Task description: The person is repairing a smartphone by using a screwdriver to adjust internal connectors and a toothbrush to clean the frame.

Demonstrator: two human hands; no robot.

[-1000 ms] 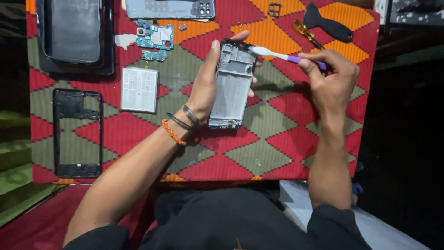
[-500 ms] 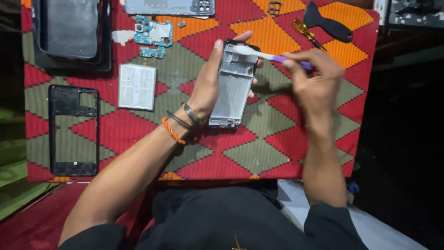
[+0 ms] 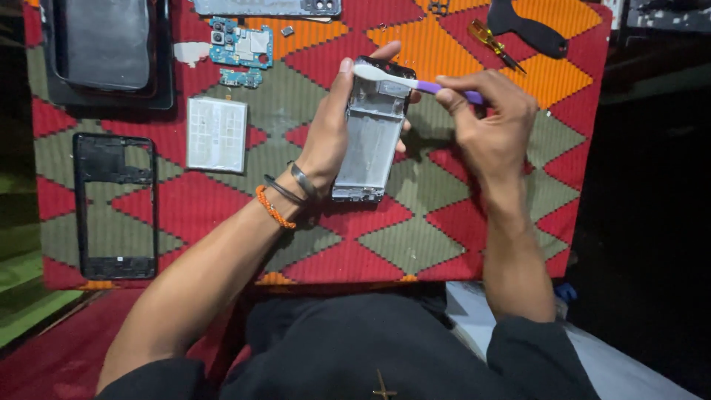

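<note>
My left hand (image 3: 333,130) grips a stripped grey phone chassis (image 3: 372,141), holding it tilted above a red, green and orange patterned mat (image 3: 444,230). My right hand (image 3: 492,130) holds a toothbrush (image 3: 415,81) with a purple handle and white head. The brush head rests on the top end of the chassis. Bracelets, one of orange beads, circle my left wrist.
On the mat lie a black phone frame (image 3: 115,204), a white battery (image 3: 216,135), a blue circuit board (image 3: 241,46), a dark phone back panel (image 3: 107,44), another phone part (image 3: 266,7) at the top, a yellow-handled screwdriver (image 3: 495,44) and a black tool (image 3: 527,30).
The brush head has slid left across the top of the chassis. My right hand has shifted slightly left and up; the left hand keeps its hold.
</note>
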